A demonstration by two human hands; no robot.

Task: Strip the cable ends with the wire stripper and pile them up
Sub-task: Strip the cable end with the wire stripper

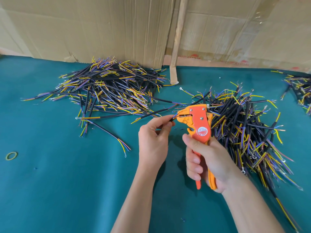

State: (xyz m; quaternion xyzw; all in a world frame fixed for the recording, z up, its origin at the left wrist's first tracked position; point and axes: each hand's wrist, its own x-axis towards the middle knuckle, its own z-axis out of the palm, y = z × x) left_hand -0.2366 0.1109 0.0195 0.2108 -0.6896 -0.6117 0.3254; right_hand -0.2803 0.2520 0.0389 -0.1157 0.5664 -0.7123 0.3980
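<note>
Between the two hands, above the green table cover (67, 182), the left hand's (154, 142) thumb and forefinger (164, 118) pinched the black sheath of one cable (172, 118) close to its end, and its short coloured cores ran straight into the nose of the wire stripper (196, 122). The other fingers of that hand were curled loosely under the palm. The right hand (207, 160) was wrapped round the stripper's orange handles, thumb laid up along the body near the round red label, fingers folded over the front handle; the handles stood close together. The tool's head was tilted left, toward the cable.

Just behind and right of the stripper lay a thick pile of cables (244, 132), some of it touching the right forearm's side of the cloth. A second pile (107, 91) was spread well apart to the left, against the cardboard wall (101, 27), and a third heap (301, 91) showed at the right edge. A yellow rubber band (11, 156) lay alone near the left edge.
</note>
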